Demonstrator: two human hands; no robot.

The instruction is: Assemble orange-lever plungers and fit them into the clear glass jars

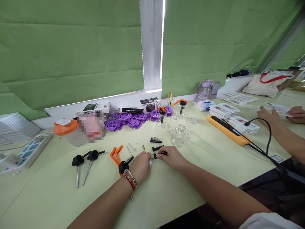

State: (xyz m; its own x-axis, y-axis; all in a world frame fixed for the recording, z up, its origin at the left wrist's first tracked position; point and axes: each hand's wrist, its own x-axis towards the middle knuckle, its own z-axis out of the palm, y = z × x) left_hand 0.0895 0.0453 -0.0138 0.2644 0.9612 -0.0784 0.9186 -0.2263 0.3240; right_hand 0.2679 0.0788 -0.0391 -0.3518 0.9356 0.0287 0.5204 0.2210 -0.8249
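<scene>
My left hand (141, 166), with bracelets at its wrist, is closed in a pinch near a small metal spring (152, 158). My right hand (172, 156) pinches a small black plastic part (155, 156), whose end meets the spring. Just beyond the fingers lie another black part (156, 148) and a black piece with springs (156, 140) on it. Small brass-coloured bits (143, 147) and thin metal pins (130, 150) are scattered close by. Beside my left wrist is a black fitting (124, 167) with an orange handle (116, 155), partly hidden by my hand.
Two black fittings with metal rods (84, 162) lie at left. Purple plastic parts (128, 119), glass jars (178, 135) and an orange-lidded container (69, 130) stand farther back. An orange power strip (227, 129) with black cables is at right, near another person's hands (274, 122).
</scene>
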